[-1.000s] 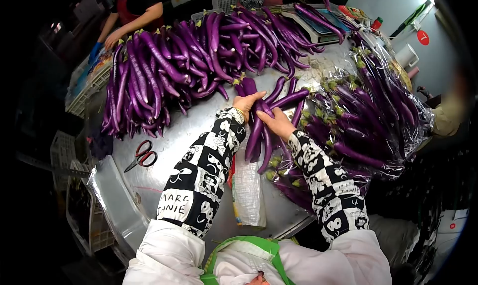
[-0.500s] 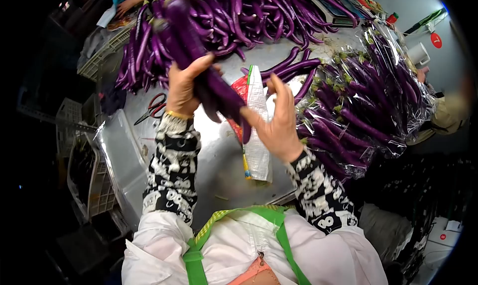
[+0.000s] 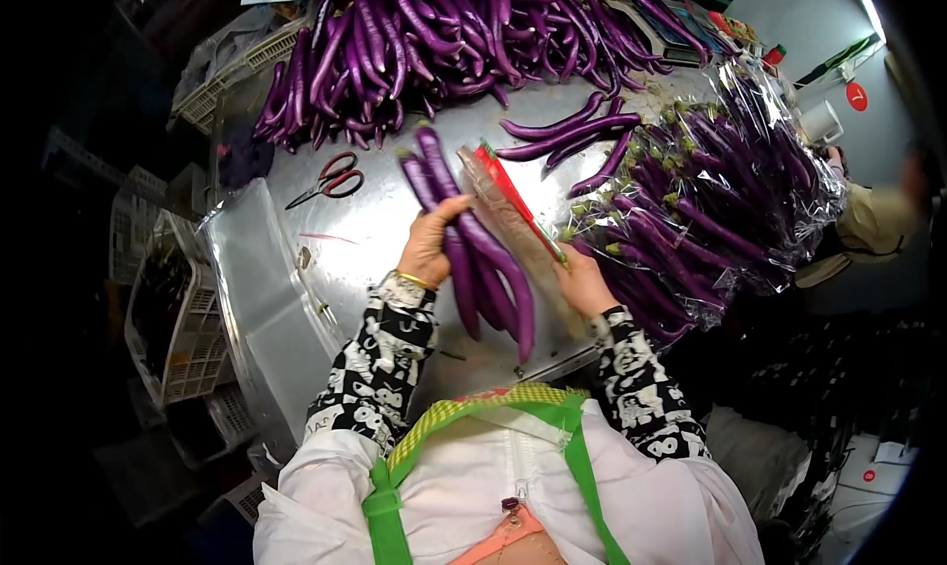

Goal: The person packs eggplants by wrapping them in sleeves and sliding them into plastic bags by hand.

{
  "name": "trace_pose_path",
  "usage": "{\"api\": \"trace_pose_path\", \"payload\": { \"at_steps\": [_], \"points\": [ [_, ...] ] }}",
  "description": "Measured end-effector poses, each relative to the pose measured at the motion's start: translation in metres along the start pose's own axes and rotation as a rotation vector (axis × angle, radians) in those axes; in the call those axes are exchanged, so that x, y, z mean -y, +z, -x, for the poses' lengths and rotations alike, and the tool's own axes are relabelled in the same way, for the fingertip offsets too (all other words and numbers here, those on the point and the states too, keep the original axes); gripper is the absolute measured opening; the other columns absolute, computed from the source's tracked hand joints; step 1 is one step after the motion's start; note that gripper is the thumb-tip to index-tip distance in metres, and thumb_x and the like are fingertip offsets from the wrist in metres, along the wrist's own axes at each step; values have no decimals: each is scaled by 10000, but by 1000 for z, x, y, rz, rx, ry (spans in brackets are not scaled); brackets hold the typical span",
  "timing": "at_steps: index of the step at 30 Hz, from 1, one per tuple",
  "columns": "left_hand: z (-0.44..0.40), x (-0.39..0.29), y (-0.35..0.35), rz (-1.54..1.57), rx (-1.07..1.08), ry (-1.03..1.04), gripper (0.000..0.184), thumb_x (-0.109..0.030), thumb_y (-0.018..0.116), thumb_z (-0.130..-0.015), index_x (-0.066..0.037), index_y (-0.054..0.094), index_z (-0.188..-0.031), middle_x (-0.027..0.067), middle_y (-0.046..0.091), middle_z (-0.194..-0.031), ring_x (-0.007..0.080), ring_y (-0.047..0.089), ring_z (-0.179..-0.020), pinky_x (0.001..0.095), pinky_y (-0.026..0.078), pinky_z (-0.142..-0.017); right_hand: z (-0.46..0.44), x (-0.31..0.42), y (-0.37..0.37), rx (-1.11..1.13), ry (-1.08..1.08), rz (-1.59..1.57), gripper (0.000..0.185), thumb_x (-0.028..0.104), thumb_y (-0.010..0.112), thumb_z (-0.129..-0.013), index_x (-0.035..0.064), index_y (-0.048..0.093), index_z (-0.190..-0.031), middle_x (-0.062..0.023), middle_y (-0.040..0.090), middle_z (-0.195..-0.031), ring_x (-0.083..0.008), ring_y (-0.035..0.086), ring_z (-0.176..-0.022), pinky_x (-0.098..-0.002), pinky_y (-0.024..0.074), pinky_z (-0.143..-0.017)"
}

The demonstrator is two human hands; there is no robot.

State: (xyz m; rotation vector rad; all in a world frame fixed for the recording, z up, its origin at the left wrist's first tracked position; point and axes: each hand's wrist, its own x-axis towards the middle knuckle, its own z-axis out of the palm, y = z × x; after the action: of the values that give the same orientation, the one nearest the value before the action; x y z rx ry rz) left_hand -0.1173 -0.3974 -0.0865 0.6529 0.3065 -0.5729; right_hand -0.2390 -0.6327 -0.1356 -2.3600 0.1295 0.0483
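Note:
My left hand (image 3: 431, 244) is wrapped round a bunch of long purple eggplants (image 3: 493, 259), stem ends up and away from me, tips slanting toward me. In my right hand (image 3: 584, 284) I grip the edge of a folded plastic packaging sheet (image 3: 515, 202), brownish with a red and green border and partly blurred. The sheet stands just right of the bunch. Beyond it, a few loose eggplants (image 3: 572, 136) lie on the metal table (image 3: 365, 195).
A large pile of eggplants (image 3: 434, 47) covers the far side. Bagged eggplants (image 3: 720, 200) are heaped at the right. Red-handled scissors (image 3: 335, 177) and clear plastic bags (image 3: 266, 308) lie left. Crates (image 3: 202, 338) stand beside the table. A scale (image 3: 656, 32) sits far right.
The eggplant bunch has swung down and toward me in my left hand. My right hand, empty before, now grips the packaging sheet and has lifted it off the table.

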Motion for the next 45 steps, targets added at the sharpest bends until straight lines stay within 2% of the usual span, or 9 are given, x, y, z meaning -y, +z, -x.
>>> {"api": "trace_pose_path", "payload": {
  "at_steps": [6,14,21,26,32,37,40,43,45],
  "points": [
    [22,7,43,311,111,-209,229,-20,691,-824,2,565,-1014,91,639,-845,226,653,-718,363,589,-696,24,25,-23,258,40,-29,423,175,584,-917,-60,488,-1255,-318,619,-856,-478,609,-846,-476,486,-712],
    [87,-19,53,-23,47,85,203,-128,661,-865,8,577,-989,133,657,-824,244,668,-730,363,590,-706,40,62,3,51,68,-123,236,42,477,-912,-7,560,-1128,-323,600,-831,-484,594,-839,-511,473,-698],
    [-12,88,-1,205,-244,-130,211,-31,745,-763,-1,604,-917,96,635,-775,246,641,-643,410,568,-603,22,4,-17,356,294,-674,342,69,582,-896,-14,555,-1226,-101,678,-917,-170,640,-773,-310,517,-677],
    [-38,139,-9,-89,-432,272,447,-1,784,-682,14,512,-1035,100,615,-901,237,627,-761,359,528,-690,10,-35,-43,451,405,-600,282,18,547,-912,-44,575,-1185,-66,666,-894,-122,597,-800,-286,504,-740],
    [-33,128,3,-1099,-694,238,1068,-534,723,-731,97,206,-1420,305,293,-1391,403,290,-1321,503,237,-1095,-12,-5,-47,354,29,137,496,21,559,-778,-36,502,-1267,-323,613,-997,-473,576,-990,-431,479,-876],
    [-1,121,-49,-1848,-677,469,911,-539,650,-811,27,285,-1423,297,340,-1356,415,330,-1288,506,291,-1050,-69,8,-2,127,71,53,497,254,492,-900,-61,468,-1284,-353,593,-1071,-486,566,-1041,-487,437,-932],
    [18,99,-74,-1464,-539,626,851,-420,703,-813,45,299,-1400,284,388,-1315,386,362,-1268,493,307,-1038,-103,12,40,-127,180,-13,562,411,483,-945,-69,508,-1236,-341,600,-1078,-488,570,-1031,-490,441,-920],
    [11,87,-81,-869,-590,255,608,-199,706,-835,75,392,-1278,157,619,-869,234,635,-679,347,542,-587,-120,32,64,-175,175,227,454,416,527,-926,17,597,-1131,-253,623,-1022,-409,590,-992,-504,470,-844],
    [-2,90,-90,-786,-470,265,478,-163,680,-848,64,437,-1192,133,618,-804,212,616,-585,315,510,-490,-118,46,75,-239,105,343,229,261,576,-881,76,631,-1003,-185,601,-898,-356,600,-892,-472,494,-771]
  ]
}}
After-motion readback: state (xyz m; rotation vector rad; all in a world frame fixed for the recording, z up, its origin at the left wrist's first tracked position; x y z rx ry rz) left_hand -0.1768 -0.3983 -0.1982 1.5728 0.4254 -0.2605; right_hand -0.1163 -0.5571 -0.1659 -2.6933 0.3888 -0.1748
